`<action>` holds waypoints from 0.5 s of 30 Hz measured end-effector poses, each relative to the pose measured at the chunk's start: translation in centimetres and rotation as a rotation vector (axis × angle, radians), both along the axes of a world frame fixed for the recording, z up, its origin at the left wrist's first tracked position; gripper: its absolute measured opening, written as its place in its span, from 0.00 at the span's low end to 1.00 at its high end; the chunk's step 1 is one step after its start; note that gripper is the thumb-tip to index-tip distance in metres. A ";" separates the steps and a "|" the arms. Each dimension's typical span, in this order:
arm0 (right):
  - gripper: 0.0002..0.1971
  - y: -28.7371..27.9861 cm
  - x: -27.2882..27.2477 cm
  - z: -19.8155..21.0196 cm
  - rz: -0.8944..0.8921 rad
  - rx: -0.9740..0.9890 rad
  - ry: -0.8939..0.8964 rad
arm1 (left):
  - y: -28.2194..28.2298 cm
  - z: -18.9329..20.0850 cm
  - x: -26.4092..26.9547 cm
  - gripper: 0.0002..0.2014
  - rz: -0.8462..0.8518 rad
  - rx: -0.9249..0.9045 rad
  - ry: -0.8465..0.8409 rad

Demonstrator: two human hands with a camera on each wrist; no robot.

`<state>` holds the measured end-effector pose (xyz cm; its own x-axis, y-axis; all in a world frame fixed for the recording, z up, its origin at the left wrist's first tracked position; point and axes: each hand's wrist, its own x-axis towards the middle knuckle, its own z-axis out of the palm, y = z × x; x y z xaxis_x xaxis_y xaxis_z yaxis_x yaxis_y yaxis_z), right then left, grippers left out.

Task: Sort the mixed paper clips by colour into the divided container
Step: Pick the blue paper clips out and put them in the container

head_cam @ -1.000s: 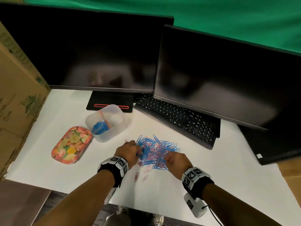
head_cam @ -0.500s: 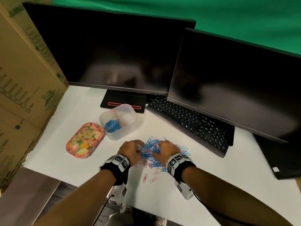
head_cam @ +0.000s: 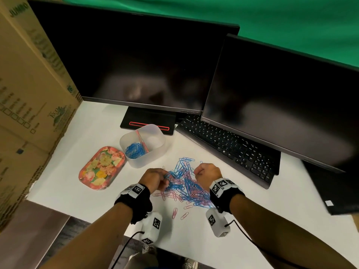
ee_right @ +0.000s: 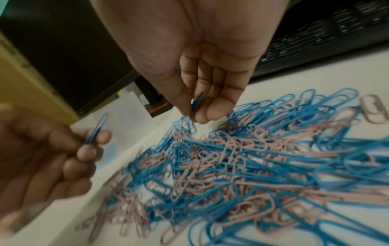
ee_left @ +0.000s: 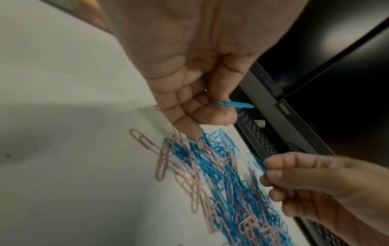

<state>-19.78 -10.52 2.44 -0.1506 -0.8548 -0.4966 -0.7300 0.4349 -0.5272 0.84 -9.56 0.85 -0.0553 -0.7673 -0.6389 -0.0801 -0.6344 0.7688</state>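
Two big black monitors fill the back of the white table, dark screens both, with a tall brown cardboard box standing along the left edge. A black keyboard pokes out from under the right-hand screen. Nearer the front lies a flowery pink oval tray, and just beside it, to its right, sits the translucent white divided container — a heap of blue clips in its left compartment, the right one looking bare from here. In the middle of the table spreads the mixed pile of blue and pink paper clips, a few pink strays lying apart at its near edge. Both hands are over it! The left hand hangs at the pile's left side, fingers curled in, thumb and forefinger pinching a small bunch of blue clips. The right hand hovers at the far right side, fingers bent, nipping a single blue paper clip between thumb and fingertips.
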 end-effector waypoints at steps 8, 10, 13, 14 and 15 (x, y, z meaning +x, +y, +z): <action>0.12 0.9 -2.3 0.7 -0.229 0.097 -0.565 | -0.1 -0.5 -0.9 0.13 0.035 0.053 0.096; 0.09 1.0 -2.2 0.8 -0.292 0.137 -0.655 | -0.2 -0.6 -1.2 0.15 0.036 0.044 0.059; 0.10 1.2 -1.9 0.9 -0.334 0.201 -0.728 | -0.3 -0.6 -1.4 0.17 0.008 0.020 0.014; 0.11 1.3 -1.7 1.0 -0.313 0.209 -0.715 | -0.3 -0.6 -1.5 0.16 -0.009 0.005 -0.004; 0.11 1.4 -1.6 1.0 -0.287 0.202 -0.703 | -0.2 -0.5 -1.5 0.15 -0.026 -0.008 -0.020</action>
